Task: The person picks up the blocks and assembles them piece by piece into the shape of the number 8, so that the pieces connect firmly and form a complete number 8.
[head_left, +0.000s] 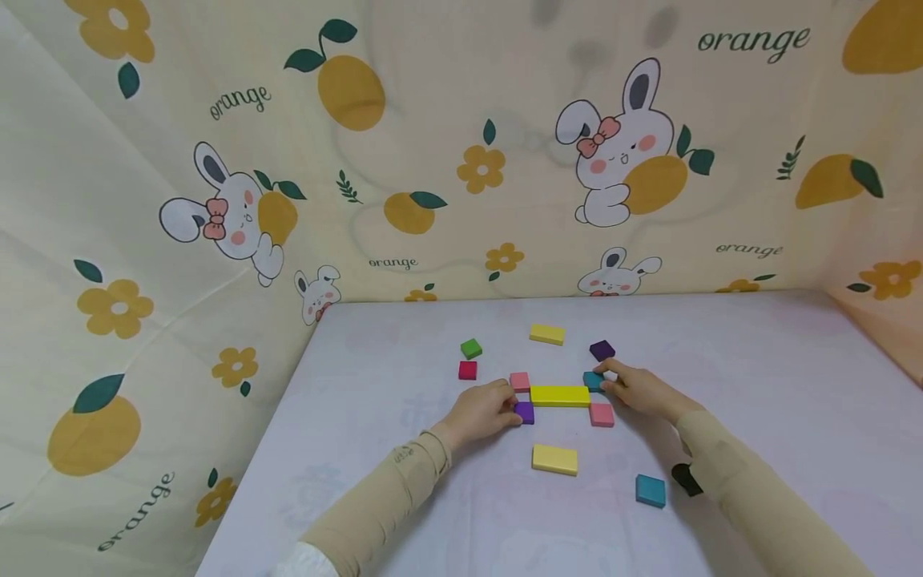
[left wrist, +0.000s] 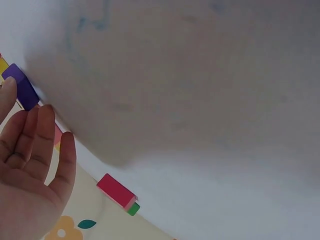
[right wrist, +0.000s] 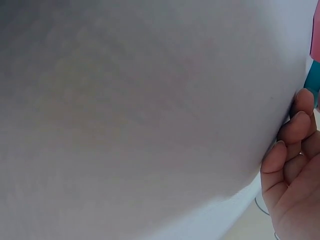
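Lane across the counter (head_left: 505, 529)
Room lies between the long yellow block (head_left: 559, 396) and the nearer pale-yellow block (head_left: 554, 460); the left hand (head_left: 479, 411) obstructs its left end.

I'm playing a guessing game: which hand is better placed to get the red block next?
Probably the left hand, though it's at the purple block: the red block lies near it. The right hand, at a teal block, is farther away, beyond the long yellow block.

Cloth-screened tabletop (head_left: 779, 385), rabbit-print backdrop (head_left: 447, 48)
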Demonstrator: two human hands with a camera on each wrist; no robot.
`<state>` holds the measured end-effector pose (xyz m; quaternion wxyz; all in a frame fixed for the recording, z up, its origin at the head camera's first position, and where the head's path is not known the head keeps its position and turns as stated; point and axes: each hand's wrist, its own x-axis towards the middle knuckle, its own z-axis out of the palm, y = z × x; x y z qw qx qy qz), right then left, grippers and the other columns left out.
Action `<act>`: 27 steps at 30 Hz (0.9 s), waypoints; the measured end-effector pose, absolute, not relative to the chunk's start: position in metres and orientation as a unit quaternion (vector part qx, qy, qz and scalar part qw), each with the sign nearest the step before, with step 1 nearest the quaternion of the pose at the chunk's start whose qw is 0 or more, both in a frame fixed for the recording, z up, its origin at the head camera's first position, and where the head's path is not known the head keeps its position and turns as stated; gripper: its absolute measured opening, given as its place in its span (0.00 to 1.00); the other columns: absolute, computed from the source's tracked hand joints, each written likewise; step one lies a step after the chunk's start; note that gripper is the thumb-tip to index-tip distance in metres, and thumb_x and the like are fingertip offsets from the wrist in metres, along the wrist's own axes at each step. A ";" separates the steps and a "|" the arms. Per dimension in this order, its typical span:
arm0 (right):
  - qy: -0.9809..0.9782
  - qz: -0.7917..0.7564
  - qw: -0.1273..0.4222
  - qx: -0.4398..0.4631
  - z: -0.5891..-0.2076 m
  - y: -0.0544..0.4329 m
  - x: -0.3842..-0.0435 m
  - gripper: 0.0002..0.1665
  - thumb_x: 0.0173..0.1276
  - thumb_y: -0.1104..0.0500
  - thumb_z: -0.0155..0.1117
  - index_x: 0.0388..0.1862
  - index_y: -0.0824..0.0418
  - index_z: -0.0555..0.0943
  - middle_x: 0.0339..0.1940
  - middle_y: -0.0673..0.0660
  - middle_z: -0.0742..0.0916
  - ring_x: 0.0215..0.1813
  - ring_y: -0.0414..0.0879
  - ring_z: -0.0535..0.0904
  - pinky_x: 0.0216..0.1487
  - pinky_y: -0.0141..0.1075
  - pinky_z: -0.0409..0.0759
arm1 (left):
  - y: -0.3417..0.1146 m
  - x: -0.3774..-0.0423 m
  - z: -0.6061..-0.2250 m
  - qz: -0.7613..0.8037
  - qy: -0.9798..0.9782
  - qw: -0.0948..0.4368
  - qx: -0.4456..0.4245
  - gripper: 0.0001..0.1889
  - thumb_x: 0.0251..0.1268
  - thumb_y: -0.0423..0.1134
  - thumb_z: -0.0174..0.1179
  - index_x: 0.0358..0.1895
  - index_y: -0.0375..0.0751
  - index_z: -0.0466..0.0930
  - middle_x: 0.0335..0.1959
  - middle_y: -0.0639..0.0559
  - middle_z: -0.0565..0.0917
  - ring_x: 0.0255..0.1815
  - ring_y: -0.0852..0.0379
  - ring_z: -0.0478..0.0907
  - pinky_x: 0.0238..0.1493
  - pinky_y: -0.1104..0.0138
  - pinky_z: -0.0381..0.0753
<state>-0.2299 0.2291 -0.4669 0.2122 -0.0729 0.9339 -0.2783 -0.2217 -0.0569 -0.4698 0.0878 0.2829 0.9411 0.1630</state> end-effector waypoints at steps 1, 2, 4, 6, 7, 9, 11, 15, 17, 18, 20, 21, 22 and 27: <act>0.934 -0.279 0.213 -0.072 -0.466 0.229 -0.230 0.22 0.73 0.54 0.48 0.64 0.54 0.63 0.26 0.54 0.74 0.31 0.45 0.70 0.38 0.37 0.67 | -0.057 -0.222 -0.469 0.165 0.941 0.086 0.283 0.13 0.56 0.48 0.64 0.41 0.46 0.80 0.30 0.58 0.76 0.28 0.65 0.70 0.32 0.77 0.70; 0.934 -0.278 0.213 -0.072 -0.466 0.229 -0.230 0.22 0.73 0.53 0.48 0.64 0.54 0.63 0.26 0.54 0.74 0.32 0.45 0.70 0.38 0.37 0.68 | -0.057 -0.222 -0.469 0.165 0.941 0.084 0.284 0.13 0.56 0.48 0.64 0.41 0.46 0.80 0.30 0.58 0.77 0.28 0.65 0.70 0.32 0.77 0.70; 0.934 -0.278 0.213 -0.072 -0.466 0.229 -0.230 0.22 0.74 0.53 0.47 0.64 0.54 0.63 0.26 0.54 0.73 0.32 0.46 0.69 0.39 0.37 0.67 | -0.057 -0.221 -0.469 0.165 0.941 0.080 0.285 0.13 0.56 0.48 0.64 0.41 0.46 0.80 0.30 0.58 0.77 0.28 0.65 0.70 0.32 0.77 0.70; 0.933 -0.279 0.213 -0.074 -0.466 0.229 -0.230 0.22 0.74 0.52 0.47 0.64 0.54 0.63 0.26 0.54 0.73 0.32 0.46 0.69 0.39 0.38 0.67 | -0.057 -0.221 -0.469 0.167 0.941 0.077 0.285 0.13 0.56 0.48 0.65 0.40 0.45 0.80 0.30 0.58 0.77 0.28 0.66 0.70 0.32 0.77 0.70; 0.934 -0.278 0.214 -0.074 -0.466 0.229 -0.230 0.22 0.73 0.52 0.47 0.64 0.54 0.63 0.26 0.55 0.73 0.33 0.46 0.69 0.40 0.39 0.67 | -0.057 -0.221 -0.469 0.168 0.941 0.077 0.285 0.13 0.56 0.48 0.65 0.40 0.45 0.80 0.31 0.58 0.77 0.28 0.66 0.70 0.32 0.77 0.70; 0.935 -0.275 0.211 -0.076 -0.466 0.230 -0.230 0.22 0.73 0.51 0.48 0.64 0.54 0.63 0.30 0.56 0.74 0.36 0.48 0.70 0.41 0.41 0.69 | -0.057 -0.220 -0.469 0.167 0.941 0.076 0.284 0.13 0.56 0.48 0.65 0.40 0.45 0.80 0.31 0.58 0.77 0.28 0.66 0.70 0.32 0.77 0.70; 0.936 -0.271 0.208 -0.078 -0.467 0.230 -0.229 0.22 0.73 0.51 0.48 0.63 0.54 0.63 0.32 0.57 0.75 0.38 0.49 0.71 0.42 0.41 0.69 | -0.057 -0.220 -0.470 0.168 0.941 0.076 0.283 0.14 0.56 0.48 0.65 0.41 0.45 0.80 0.31 0.58 0.77 0.28 0.65 0.71 0.32 0.77 0.70; 0.936 -0.272 0.209 -0.076 -0.468 0.229 -0.229 0.22 0.73 0.52 0.48 0.64 0.54 0.63 0.29 0.55 0.75 0.36 0.47 0.71 0.40 0.39 0.69 | -0.057 -0.220 -0.472 0.164 0.943 0.073 0.280 0.14 0.56 0.49 0.65 0.41 0.45 0.80 0.31 0.58 0.78 0.29 0.65 0.71 0.33 0.78 0.71; 0.935 -0.276 0.211 -0.074 -0.468 0.229 -0.229 0.22 0.74 0.53 0.47 0.64 0.54 0.63 0.25 0.54 0.73 0.31 0.46 0.69 0.37 0.37 0.67 | -0.057 -0.220 -0.472 0.161 0.944 0.073 0.280 0.14 0.56 0.49 0.64 0.42 0.46 0.80 0.31 0.58 0.78 0.29 0.66 0.71 0.33 0.77 0.71; 0.934 -0.277 0.211 -0.072 -0.468 0.229 -0.229 0.22 0.74 0.53 0.47 0.64 0.54 0.63 0.25 0.54 0.73 0.31 0.46 0.69 0.37 0.37 0.67 | -0.057 -0.220 -0.471 0.159 0.944 0.072 0.281 0.14 0.56 0.49 0.64 0.42 0.46 0.80 0.32 0.58 0.78 0.29 0.65 0.71 0.33 0.77 0.71; 0.935 -0.278 0.211 -0.070 -0.467 0.230 -0.229 0.22 0.74 0.53 0.47 0.64 0.53 0.63 0.24 0.54 0.73 0.30 0.45 0.68 0.36 0.37 0.66 | -0.056 -0.219 -0.469 0.155 0.944 0.074 0.283 0.14 0.56 0.48 0.64 0.42 0.46 0.80 0.32 0.58 0.78 0.29 0.66 0.71 0.34 0.77 0.72; 0.935 -0.277 0.210 -0.072 -0.467 0.230 -0.229 0.22 0.74 0.53 0.47 0.64 0.54 0.63 0.24 0.54 0.73 0.30 0.46 0.68 0.35 0.37 0.66 | -0.056 -0.219 -0.468 0.152 0.944 0.074 0.284 0.14 0.57 0.48 0.64 0.42 0.46 0.80 0.32 0.58 0.78 0.29 0.65 0.71 0.34 0.77 0.72; 0.935 -0.277 0.210 -0.072 -0.467 0.230 -0.228 0.22 0.74 0.53 0.47 0.64 0.54 0.63 0.24 0.54 0.73 0.30 0.46 0.68 0.35 0.37 0.66 | -0.055 -0.219 -0.468 0.149 0.944 0.075 0.285 0.14 0.57 0.48 0.64 0.42 0.46 0.80 0.32 0.57 0.78 0.29 0.65 0.71 0.34 0.77 0.72; 0.938 -0.266 0.206 -0.078 -0.465 0.229 -0.227 0.21 0.74 0.54 0.46 0.64 0.54 0.63 0.26 0.55 0.75 0.32 0.46 0.71 0.39 0.40 0.69 | -0.054 -0.218 -0.465 0.130 0.947 0.077 0.284 0.14 0.57 0.48 0.64 0.43 0.46 0.80 0.32 0.57 0.77 0.29 0.65 0.71 0.34 0.77 0.72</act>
